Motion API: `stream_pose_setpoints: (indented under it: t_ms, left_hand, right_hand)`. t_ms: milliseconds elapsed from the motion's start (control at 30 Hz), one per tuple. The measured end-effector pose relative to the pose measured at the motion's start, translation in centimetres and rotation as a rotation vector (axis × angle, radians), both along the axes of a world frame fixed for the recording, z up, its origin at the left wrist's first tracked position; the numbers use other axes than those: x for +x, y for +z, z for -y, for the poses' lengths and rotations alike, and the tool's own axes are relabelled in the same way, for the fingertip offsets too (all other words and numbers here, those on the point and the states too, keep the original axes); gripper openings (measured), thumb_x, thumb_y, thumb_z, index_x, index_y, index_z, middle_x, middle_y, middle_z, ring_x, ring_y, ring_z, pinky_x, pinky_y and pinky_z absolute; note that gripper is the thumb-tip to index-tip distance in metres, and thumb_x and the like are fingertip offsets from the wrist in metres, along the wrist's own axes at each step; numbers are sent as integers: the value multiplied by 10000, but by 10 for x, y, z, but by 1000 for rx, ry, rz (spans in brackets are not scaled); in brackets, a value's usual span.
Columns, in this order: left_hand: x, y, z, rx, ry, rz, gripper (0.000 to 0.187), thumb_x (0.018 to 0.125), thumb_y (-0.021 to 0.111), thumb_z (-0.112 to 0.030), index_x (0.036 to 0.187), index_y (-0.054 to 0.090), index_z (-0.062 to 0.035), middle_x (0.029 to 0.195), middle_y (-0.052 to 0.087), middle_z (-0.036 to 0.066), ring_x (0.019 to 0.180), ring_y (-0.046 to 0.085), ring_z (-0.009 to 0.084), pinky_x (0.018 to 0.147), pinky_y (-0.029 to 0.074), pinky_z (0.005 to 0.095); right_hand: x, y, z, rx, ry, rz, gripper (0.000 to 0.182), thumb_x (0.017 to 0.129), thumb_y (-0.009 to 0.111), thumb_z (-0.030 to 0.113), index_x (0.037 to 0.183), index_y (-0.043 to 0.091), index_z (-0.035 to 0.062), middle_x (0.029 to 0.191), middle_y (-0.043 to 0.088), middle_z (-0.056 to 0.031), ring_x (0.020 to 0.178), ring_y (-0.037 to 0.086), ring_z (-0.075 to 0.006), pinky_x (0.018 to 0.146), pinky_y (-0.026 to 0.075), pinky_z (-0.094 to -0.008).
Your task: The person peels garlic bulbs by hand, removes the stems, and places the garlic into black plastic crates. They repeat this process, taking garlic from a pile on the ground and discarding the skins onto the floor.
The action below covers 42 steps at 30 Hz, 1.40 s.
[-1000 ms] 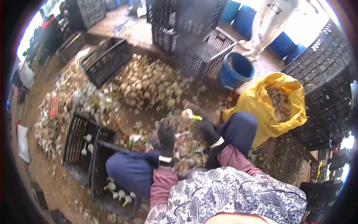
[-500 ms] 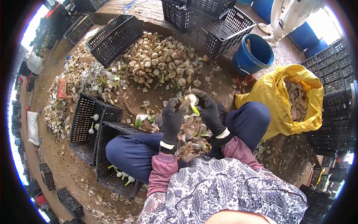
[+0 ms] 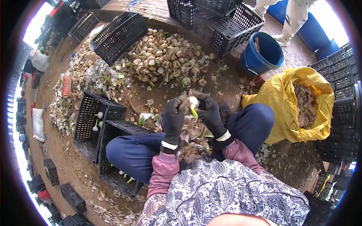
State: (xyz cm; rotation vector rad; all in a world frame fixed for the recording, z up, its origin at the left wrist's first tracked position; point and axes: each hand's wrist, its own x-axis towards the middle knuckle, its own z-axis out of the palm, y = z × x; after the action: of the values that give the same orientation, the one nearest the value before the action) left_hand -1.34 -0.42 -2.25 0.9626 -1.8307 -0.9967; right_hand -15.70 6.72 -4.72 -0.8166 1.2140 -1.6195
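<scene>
Between my two dark-gloved hands is a peeled white garlic bulb (image 3: 194, 102) with a short green stem pointing down. My right hand (image 3: 207, 109) has its fingers closed round the bulb's right side. The fingers of my left hand (image 3: 175, 110) are bent together at the bulb's left, around something brownish that I cannot make out. Dry peelings (image 3: 192, 137) lie in my lap below the hands. Beyond them is a heap of unpeeled garlic (image 3: 169, 58). At the left, a black crate (image 3: 88, 120) holds a few white bulbs with stems.
Another black crate (image 3: 113, 130) stands against my left knee. At the right are a yellow sack (image 3: 271, 109) of peelings and a blue bucket (image 3: 256, 60). Black crates (image 3: 226, 30) and a person's legs (image 3: 296, 19) are at the top. Peelings (image 3: 100, 75) cover the ground at left.
The view has shifted slightly, so the surroundings appear a little further right. Both hands remain together at the garlic bulb, and the person's legs at the top have moved left.
</scene>
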Motion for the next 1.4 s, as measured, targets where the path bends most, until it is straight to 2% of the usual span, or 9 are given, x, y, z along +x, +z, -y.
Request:
stream_pose_setpoints:
  t_ms: [433, 567, 700, 800, 900, 1000, 1100, 1200, 1400]
  left_hand:
    - [-6, 0, -1, -215, 21, 287, 222, 802, 769, -105, 990, 674, -34, 909, 686, 120, 865, 674, 292, 766, 531, 395]
    - [-1, -5, 4, 472, 10, -246, 164, 795, 696, -3, 957, 677, -22, 815, 664, -2, 731, 631, 84, 620, 504, 252]
    - [3, -42, -3, 730, 30, -496, 90, 939, 653, -55, 1020, 682, -27, 830, 695, 39, 693, 659, 111, 628, 554, 261]
    - [0, -42, -24, 884, -36, -519, 112, 935, 667, -66, 1037, 687, -25, 852, 700, 40, 700, 659, 109, 635, 554, 269]
    - [12, -48, -24, 678, -84, -163, 310, 905, 686, -83, 1200, 655, 7, 974, 710, 72, 839, 669, 142, 771, 544, 280]
    - [1, -3, -18, 378, -64, -69, 578, 871, 760, -176, 1377, 539, -3, 1219, 661, 127, 1019, 658, 192, 886, 539, 324]
    - [4, 1, -12, 337, -247, -54, 890, 792, 841, -265, 1520, 376, -49, 1468, 473, 139, 1208, 573, 225, 976, 504, 358]
    - [2, -14, -10, -99, -145, 138, 618, 923, 720, -225, 1455, 463, -41, 1335, 590, 149, 1167, 596, 248, 990, 487, 364]
    - [2, -19, -16, 579, -63, -350, 394, 1022, 517, -120, 1386, 518, 33, 1263, 624, 104, 1095, 606, 180, 938, 508, 301]
  right_hand:
    - [0, -14, 1, -61, 10, -16, 591, 800, 718, -73, 1356, 529, -3, 1298, 607, -79, 1148, 610, -157, 990, 505, -295]
    - [1, 11, -1, -53, 49, 321, 597, 836, 767, 3, 1378, 516, 9, 1303, 602, -82, 1163, 614, -176, 1003, 510, -298]
    - [1, 7, 6, -259, 15, 168, 562, 952, 683, 101, 1454, 441, 25, 1305, 592, -80, 1156, 612, -184, 996, 512, -290]
    - [3, 23, 2, -295, 18, 623, 463, 1033, 561, 118, 1466, 420, 37, 1305, 593, -73, 1160, 587, -152, 994, 493, -273]
    - [-5, -1, -4, 15, -20, 426, 429, 1028, 571, 143, 1430, 472, 32, 1249, 625, -51, 1048, 620, -130, 890, 524, -263]
    - [-10, -28, 0, -56, -85, 72, 513, 992, 637, 129, 1461, 452, 36, 1252, 634, -42, 1065, 624, -125, 924, 515, -281]
    - [3, -8, 2, -69, 48, 127, 619, 941, 695, 81, 1493, 420, 41, 1358, 591, -54, 1202, 570, -155, 1037, 459, -302]
    - [7, -1, 2, -5, 154, -197, 653, 913, 703, 34, 1497, 411, 24, 1437, 544, -77, 1262, 511, -133, 1079, 413, -296]
    - [10, -20, -4, 130, 90, -193, 488, 906, 709, 42, 1374, 571, 29, 1329, 639, -107, 1132, 605, -150, 952, 513, -335]
